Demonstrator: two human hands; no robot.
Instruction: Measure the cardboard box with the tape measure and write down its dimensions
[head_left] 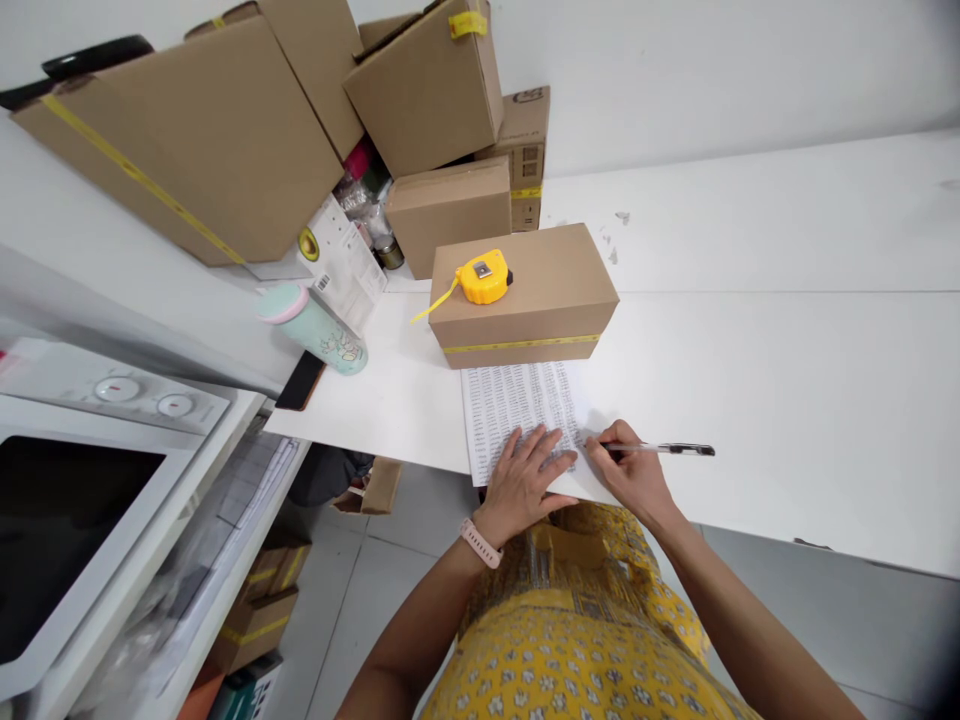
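My right hand point(634, 472) is closed around a dark pen point(679, 449), whose tip points at the right part of a sheet of paper point(517, 400). Rows of small dark writing cover much of that sheet. Lying flat on its lower part is my left hand point(525, 475), fingers spread, with a pale pink band on the wrist. The far edge of the paper meets a closed cardboard box point(540, 270) with a yellow strip along its near side. On top of this box rests a yellow tape measure point(484, 277), a short length of its tape sticking out to the left.
A mint-green bottle point(319, 330) stands at the table's left, by a dark flat object point(301, 380). Several cardboard boxes point(427, 90) are stacked against the wall. A white microwave point(90, 450) sits on a shelf at lower left. The white table's point(750, 390) front edge runs near my waist.
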